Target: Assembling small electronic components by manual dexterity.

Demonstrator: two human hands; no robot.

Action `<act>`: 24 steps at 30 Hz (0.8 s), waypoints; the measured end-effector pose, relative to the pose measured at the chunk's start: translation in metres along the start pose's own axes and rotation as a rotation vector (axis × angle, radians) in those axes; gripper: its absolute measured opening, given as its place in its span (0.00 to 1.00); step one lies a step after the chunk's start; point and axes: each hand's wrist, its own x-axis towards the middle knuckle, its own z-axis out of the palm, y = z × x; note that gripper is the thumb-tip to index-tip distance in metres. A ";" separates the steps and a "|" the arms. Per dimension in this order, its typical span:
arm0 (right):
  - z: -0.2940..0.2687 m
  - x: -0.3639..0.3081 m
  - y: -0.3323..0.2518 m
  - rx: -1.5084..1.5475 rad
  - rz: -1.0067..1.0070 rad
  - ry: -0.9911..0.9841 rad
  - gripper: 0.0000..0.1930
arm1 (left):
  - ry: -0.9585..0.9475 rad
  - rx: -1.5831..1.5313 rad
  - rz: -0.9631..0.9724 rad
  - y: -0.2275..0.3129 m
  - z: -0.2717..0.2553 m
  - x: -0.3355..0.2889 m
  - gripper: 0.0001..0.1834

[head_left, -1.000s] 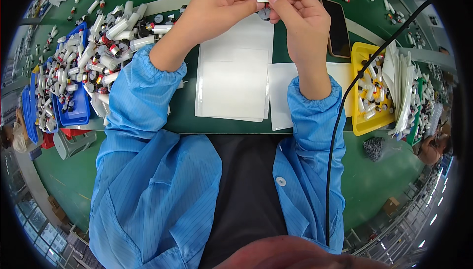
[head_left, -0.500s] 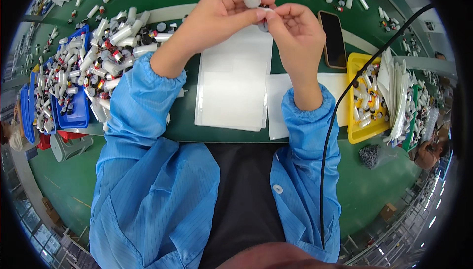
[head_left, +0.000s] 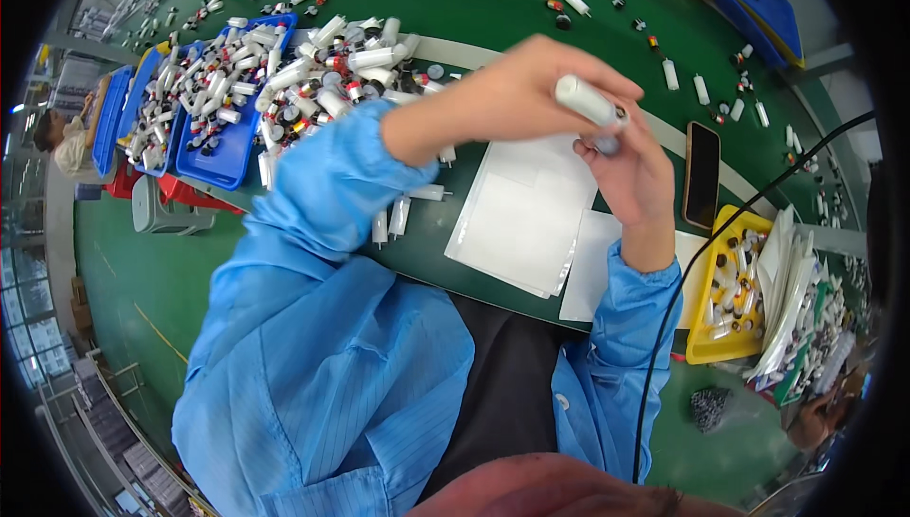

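Note:
A white plastic tube [head_left: 585, 100] sits tilted between my two hands, its pale round end turned toward me. My left hand [head_left: 526, 90], blurred by motion, is closed around it, with the fingers passing behind. My right hand [head_left: 635, 171] is closed at the tube's other end, thumb and fingertips around a small grey round part [head_left: 605, 145]. Whether that part is joined to the tube is hidden by the fingers. Below the hands, white sheets [head_left: 517, 223] in clear sleeves lie on the green table [head_left: 431, 237].
At left, a heap of white tubes [head_left: 332, 100] with red and black caps spreads beside blue trays [head_left: 213, 166]. A phone [head_left: 701, 176] and a yellow tray [head_left: 701, 337] of small parts are at right. A black cable [head_left: 749, 202] crosses there. Loose tubes [head_left: 573, 2] dot the far side.
My view has turned, so the table appears shifted right and down. The tube has tipped from nearly upright to slanting between my hands, and my left hand now reaches over toward the right hand.

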 end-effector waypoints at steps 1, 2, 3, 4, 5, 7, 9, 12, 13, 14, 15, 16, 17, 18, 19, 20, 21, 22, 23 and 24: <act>-0.006 0.002 0.002 -0.122 -0.049 0.056 0.23 | 0.021 0.092 0.058 -0.001 -0.012 -0.001 0.16; -0.015 0.003 0.005 -0.245 -0.106 0.131 0.21 | 0.024 0.349 0.048 0.016 -0.033 0.005 0.16; -0.022 0.002 0.007 -0.364 -0.164 0.207 0.20 | 0.052 0.441 -0.152 0.034 -0.050 0.014 0.19; -0.012 0.004 0.008 -0.443 -0.182 0.289 0.16 | 0.109 0.530 -0.241 0.035 -0.076 0.021 0.20; -0.015 0.003 0.008 -0.428 -0.189 0.307 0.15 | 0.182 0.428 -0.284 0.039 -0.099 0.039 0.18; -0.014 0.008 0.011 -0.382 -0.184 0.275 0.13 | 0.245 0.532 -0.269 -0.001 -0.154 0.046 0.15; -0.018 0.012 0.018 -0.435 -0.171 0.266 0.11 | 0.179 0.648 -0.419 -0.036 -0.193 0.047 0.16; -0.029 0.014 0.024 -0.544 -0.181 0.295 0.10 | 0.150 0.613 -0.636 -0.073 -0.239 0.060 0.22; -0.030 0.015 0.024 -0.581 -0.186 0.298 0.10 | 0.259 0.652 -0.601 -0.085 -0.268 0.063 0.21; -0.029 0.015 0.026 -0.594 -0.180 0.302 0.10 | 0.372 0.691 -0.570 -0.099 -0.302 0.063 0.21; -0.023 0.018 0.029 -0.596 -0.167 0.268 0.09 | 0.341 1.025 -0.544 -0.125 -0.363 0.040 0.21; -0.019 0.022 0.030 -0.600 -0.157 0.237 0.09 | 0.295 1.356 -0.511 -0.137 -0.408 0.019 0.21; -0.024 0.019 0.028 -0.630 -0.171 0.278 0.09 | 0.273 1.351 -0.512 -0.145 -0.389 0.038 0.21; -0.029 0.016 0.027 -0.657 -0.180 0.316 0.09 | 0.252 1.348 -0.518 -0.155 -0.366 0.044 0.21; -0.029 0.014 0.029 -0.670 -0.175 0.321 0.09 | 0.249 1.363 -0.554 -0.154 -0.357 0.037 0.21; -0.029 0.014 0.029 -0.693 -0.166 0.321 0.09 | 0.205 1.413 -0.575 -0.159 -0.365 0.039 0.24; -0.029 0.017 0.027 -0.705 -0.176 0.318 0.09 | 0.207 1.410 -0.525 -0.152 -0.372 0.042 0.25; -0.028 0.018 0.027 -0.715 -0.168 0.308 0.08 | 0.209 1.402 -0.494 -0.149 -0.381 0.034 0.25; -0.026 0.018 0.027 -0.728 -0.168 0.299 0.08 | 0.213 1.396 -0.455 -0.145 -0.396 0.029 0.25; -0.023 0.016 0.025 -0.801 -0.146 0.269 0.07 | 0.321 1.291 -0.331 -0.137 -0.412 0.024 0.24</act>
